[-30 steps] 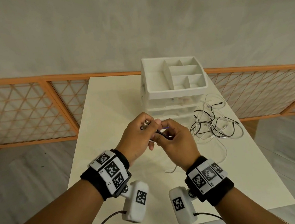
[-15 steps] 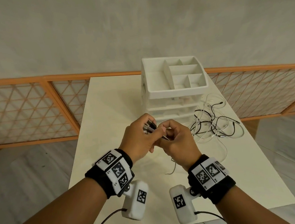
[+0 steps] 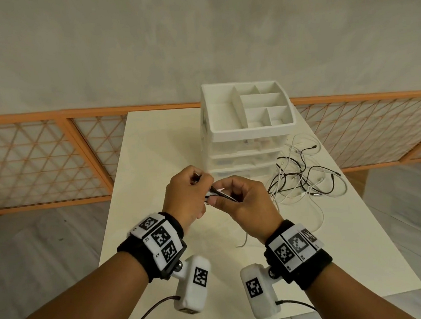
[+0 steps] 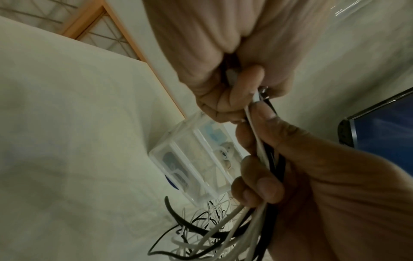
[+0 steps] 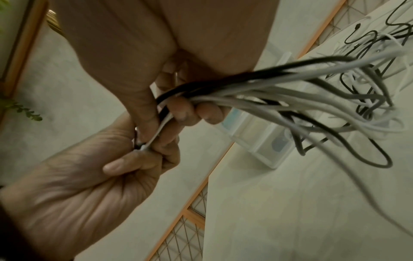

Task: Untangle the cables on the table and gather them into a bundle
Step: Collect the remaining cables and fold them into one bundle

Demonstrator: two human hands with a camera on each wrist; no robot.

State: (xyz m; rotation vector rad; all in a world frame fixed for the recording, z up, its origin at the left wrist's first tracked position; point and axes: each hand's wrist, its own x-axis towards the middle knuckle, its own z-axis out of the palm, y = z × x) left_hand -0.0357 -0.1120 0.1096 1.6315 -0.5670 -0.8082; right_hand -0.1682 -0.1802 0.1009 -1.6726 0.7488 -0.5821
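Both hands (image 3: pixel 215 199) slightly higher now, fingers (image 4: pixel 263 187) clenched round gathered cable ends (image 5: pixel 223 98), tangle trailing right.

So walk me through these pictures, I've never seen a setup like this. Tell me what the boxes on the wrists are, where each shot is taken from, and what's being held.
No robot here: a person works with bare hands. The white boxes strapped under each wrist are cameras; the black-and-white squares on the bands are printed markers.

The wide picture comes from a head camera looking down. The other two come from the wrist cameras, looking along each hand from below.

On the table stands a white drawer unit, with a tangle of black and white cables beside it.

The right hand grips a gathered bunch of those cables, which trail down to the tangle. The left hand pinches the ends of the bunch, right against the right hand.
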